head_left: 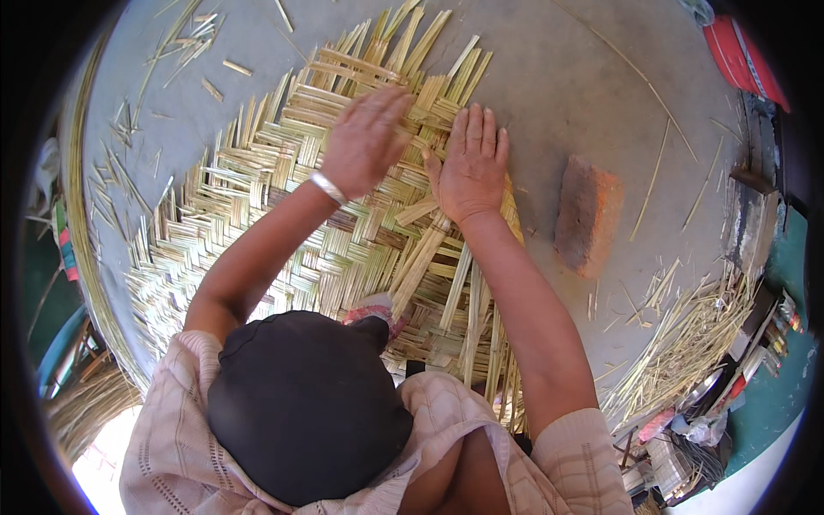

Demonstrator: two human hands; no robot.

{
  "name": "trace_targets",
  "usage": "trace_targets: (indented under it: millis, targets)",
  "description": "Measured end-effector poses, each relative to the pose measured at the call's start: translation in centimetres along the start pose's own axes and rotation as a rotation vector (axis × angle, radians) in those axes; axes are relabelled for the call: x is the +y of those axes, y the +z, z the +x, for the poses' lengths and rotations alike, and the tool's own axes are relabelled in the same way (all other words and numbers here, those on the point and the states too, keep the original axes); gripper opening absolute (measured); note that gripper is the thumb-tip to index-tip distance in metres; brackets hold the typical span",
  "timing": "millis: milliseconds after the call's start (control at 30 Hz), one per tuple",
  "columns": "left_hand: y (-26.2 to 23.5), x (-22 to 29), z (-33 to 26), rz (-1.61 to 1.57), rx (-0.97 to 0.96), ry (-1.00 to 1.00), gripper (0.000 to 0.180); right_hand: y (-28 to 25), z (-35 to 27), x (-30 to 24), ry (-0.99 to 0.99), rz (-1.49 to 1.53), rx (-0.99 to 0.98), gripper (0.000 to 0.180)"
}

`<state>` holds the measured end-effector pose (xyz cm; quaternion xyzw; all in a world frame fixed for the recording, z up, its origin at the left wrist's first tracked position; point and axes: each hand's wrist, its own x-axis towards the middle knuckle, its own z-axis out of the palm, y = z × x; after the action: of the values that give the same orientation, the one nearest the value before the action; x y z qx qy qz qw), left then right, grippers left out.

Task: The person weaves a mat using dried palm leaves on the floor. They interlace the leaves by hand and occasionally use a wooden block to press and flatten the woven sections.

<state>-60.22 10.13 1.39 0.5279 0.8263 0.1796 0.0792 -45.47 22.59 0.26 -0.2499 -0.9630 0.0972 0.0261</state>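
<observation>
A herringbone mat [245, 176] of flat, pale yellow-green plant strips lies on the grey floor, its loose strip ends sticking out along the far and left edges. My left hand [367, 142], with a silver bangle at the wrist, rests over the far part of the weave. Its fingers are extended and slightly blurred; nothing shows in them. Beside it, my right hand [474, 167] lies flat along the mat's right edge, fingers straight and thumb apart. Folded strips [421, 257] lie loose on the weave between my forearms. Part of the mat nearest me is hidden by my body.
A reddish brick [588, 216] lies on the floor right of my right forearm. Straw-like scraps [687, 335] are heaped at the lower right, and more cut bits [193, 43] are scattered at the far left. A red object [743, 60] stands at the far right.
</observation>
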Motion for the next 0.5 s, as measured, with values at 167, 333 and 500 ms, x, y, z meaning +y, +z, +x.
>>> trace_targets:
  millis: [167, 333, 500]
  targets:
    - [2.3, 2.7, 2.6, 0.098, -0.100, 0.180, 0.062, 0.8, 0.0, 0.3, 0.015, 0.024, 0.051, 0.066]
    - [2.9, 3.0, 2.3, 0.213, -0.126, 0.153, 0.061, 1.3, -0.2, 1.0, 0.006, 0.204, 0.173, 0.060]
    - [3.2, 3.2, 1.7, 0.287, -0.110, 0.143, 0.061, -1.4, 0.4, 1.6, -0.025, 0.382, 0.162, 0.055]
